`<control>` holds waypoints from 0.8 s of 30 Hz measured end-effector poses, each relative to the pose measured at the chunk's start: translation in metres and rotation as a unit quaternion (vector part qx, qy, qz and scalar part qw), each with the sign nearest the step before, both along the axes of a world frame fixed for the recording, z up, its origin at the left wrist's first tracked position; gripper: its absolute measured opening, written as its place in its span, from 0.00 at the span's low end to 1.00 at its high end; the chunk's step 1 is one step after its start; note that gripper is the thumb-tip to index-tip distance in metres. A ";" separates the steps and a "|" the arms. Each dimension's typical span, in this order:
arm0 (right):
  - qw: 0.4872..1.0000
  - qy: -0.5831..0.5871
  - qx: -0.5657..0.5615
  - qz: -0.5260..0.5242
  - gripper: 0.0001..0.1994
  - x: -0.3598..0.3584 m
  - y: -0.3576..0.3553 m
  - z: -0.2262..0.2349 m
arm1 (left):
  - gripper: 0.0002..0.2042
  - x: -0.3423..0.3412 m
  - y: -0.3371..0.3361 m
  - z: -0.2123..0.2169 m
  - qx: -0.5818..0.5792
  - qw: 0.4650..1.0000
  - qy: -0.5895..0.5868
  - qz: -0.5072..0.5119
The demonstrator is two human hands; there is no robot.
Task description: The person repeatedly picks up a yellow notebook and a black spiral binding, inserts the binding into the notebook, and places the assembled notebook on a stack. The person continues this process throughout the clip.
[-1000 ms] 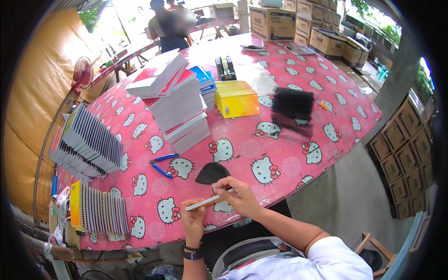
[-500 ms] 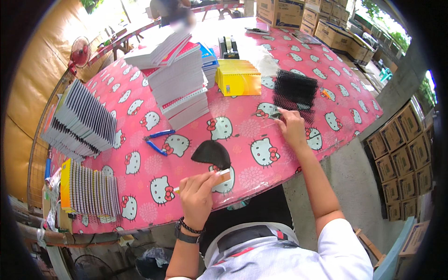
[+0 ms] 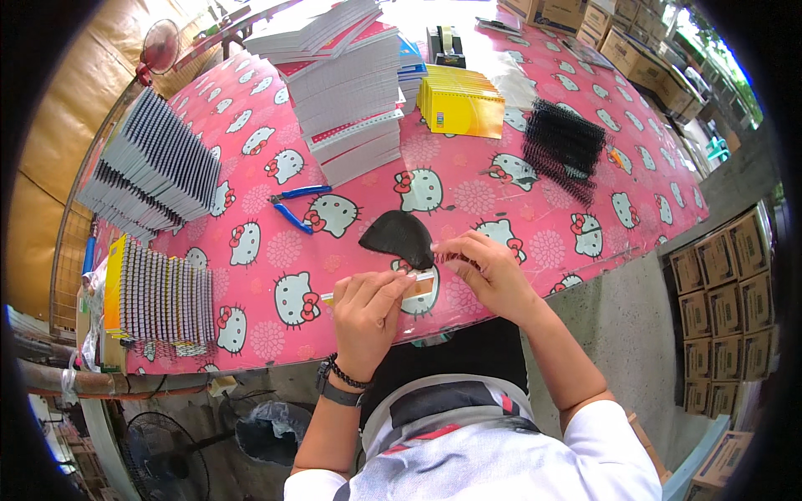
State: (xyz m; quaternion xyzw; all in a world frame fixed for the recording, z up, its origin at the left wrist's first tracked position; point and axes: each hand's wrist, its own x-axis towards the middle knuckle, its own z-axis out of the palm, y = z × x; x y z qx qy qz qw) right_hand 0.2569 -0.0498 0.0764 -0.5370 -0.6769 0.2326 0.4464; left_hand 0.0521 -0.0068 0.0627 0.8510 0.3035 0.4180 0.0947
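Note:
My left hand (image 3: 368, 313) is closed on a thin small notebook (image 3: 423, 287) held on edge low over the table, its brownish end sticking out past the fingers. My right hand (image 3: 493, 274) pinches a dark spiral binding coil (image 3: 451, 257), close to the notebook's upper edge. Whether the coil has entered any holes is too small to tell. Just beyond both hands lies a black, half-round pad (image 3: 396, 237). Blue-handled cutters (image 3: 301, 206) rest farther left with their handles spread. A pile of black coils (image 3: 564, 149) sits to the right, beyond my right hand.
Yellow notebooks (image 3: 462, 102) stand in a row behind the pad, beside a tall stack of white-paged books (image 3: 351, 92) and a tape dispenser (image 3: 445, 46). Spiral-bound notebooks (image 3: 154, 163) and more yellow-covered ones (image 3: 163, 292) line the left side. Cartons (image 3: 725, 309) are stacked right.
My right hand has come from beside the coil pile to the notebook, with a coil now visible in its fingers. My left hand still holds the notebook. The view has shifted slightly.

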 end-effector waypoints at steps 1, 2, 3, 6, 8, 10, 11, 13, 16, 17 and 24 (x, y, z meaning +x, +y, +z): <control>0.999 0.023 -0.015 0.016 0.11 0.000 0.000 0.000 | 0.12 0.000 0.001 0.000 -0.002 1.000 -0.001 -0.005; 0.998 0.046 -0.030 0.031 0.10 0.002 0.000 0.001 | 0.12 -0.001 0.002 0.000 -0.003 1.000 -0.001 -0.009; 0.995 0.069 -0.046 0.047 0.10 0.003 0.000 0.002 | 0.12 -0.001 0.002 0.001 -0.005 1.000 -0.002 -0.014; 0.995 0.007 0.017 0.103 0.10 0.007 0.001 0.003 | 0.11 -0.002 0.004 0.001 -0.014 0.999 -0.015 -0.030; 0.992 0.027 -0.019 0.119 0.10 0.007 0.000 0.004 | 0.12 -0.003 0.003 0.003 -0.019 0.999 -0.015 -0.036; 0.990 0.025 -0.046 0.131 0.09 0.009 0.000 0.003 | 0.12 -0.003 0.002 0.005 -0.023 0.999 -0.013 -0.039; 0.989 0.013 -0.052 0.135 0.09 0.010 0.001 0.001 | 0.12 -0.002 0.001 0.006 -0.023 0.999 -0.013 -0.039; 0.989 -0.012 -0.035 0.142 0.09 0.011 0.002 -0.001 | 0.12 -0.003 -0.001 0.005 -0.024 0.999 -0.014 -0.039; 0.986 -0.051 0.003 0.157 0.10 0.012 0.005 -0.001 | 0.12 -0.003 -0.002 0.006 -0.027 0.999 -0.015 -0.034; 0.984 -0.064 -0.007 0.168 0.11 0.014 0.004 0.000 | 0.12 -0.003 -0.002 0.007 -0.028 0.999 -0.014 -0.031; 0.988 -0.051 -0.076 0.126 0.23 0.008 -0.003 0.018 | 0.11 0.004 -0.010 0.018 -0.078 0.997 0.016 0.012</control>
